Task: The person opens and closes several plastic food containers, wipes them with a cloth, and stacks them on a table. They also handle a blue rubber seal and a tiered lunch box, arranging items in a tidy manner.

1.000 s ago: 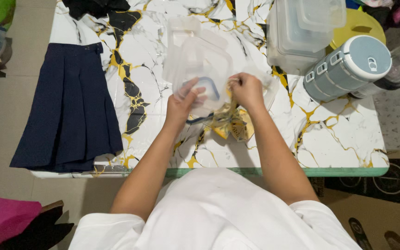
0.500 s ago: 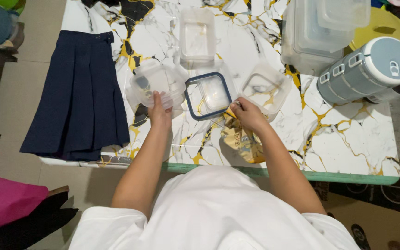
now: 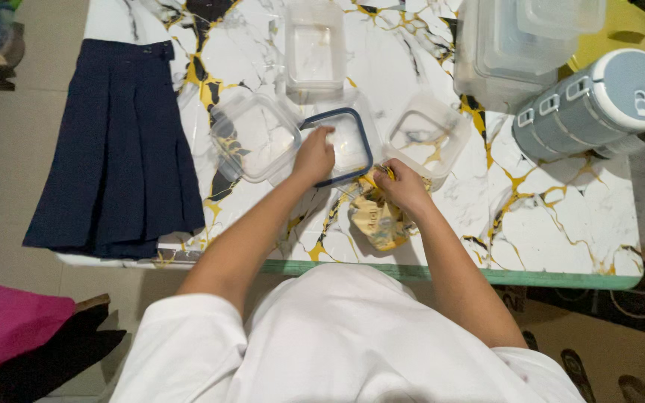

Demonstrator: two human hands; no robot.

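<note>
Left hand [image 3: 315, 154] now rests fingers on the blue-rimmed lid [image 3: 341, 145], having left the clear container [image 3: 255, 138] beside it on the surface [image 3: 554, 216]; right hand [image 3: 403, 186] pinches the yellow packet [image 3: 376, 220].

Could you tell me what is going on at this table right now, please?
A person in a white shirt stands at a marble-patterned table. Their left hand rests on a blue-rimmed container lid, and their right hand grips a yellowish plastic bag. Two open clear containers flank the lid. A folded navy pleated skirt lies at the left, and a grey stacked lunch carrier at the right.
</note>
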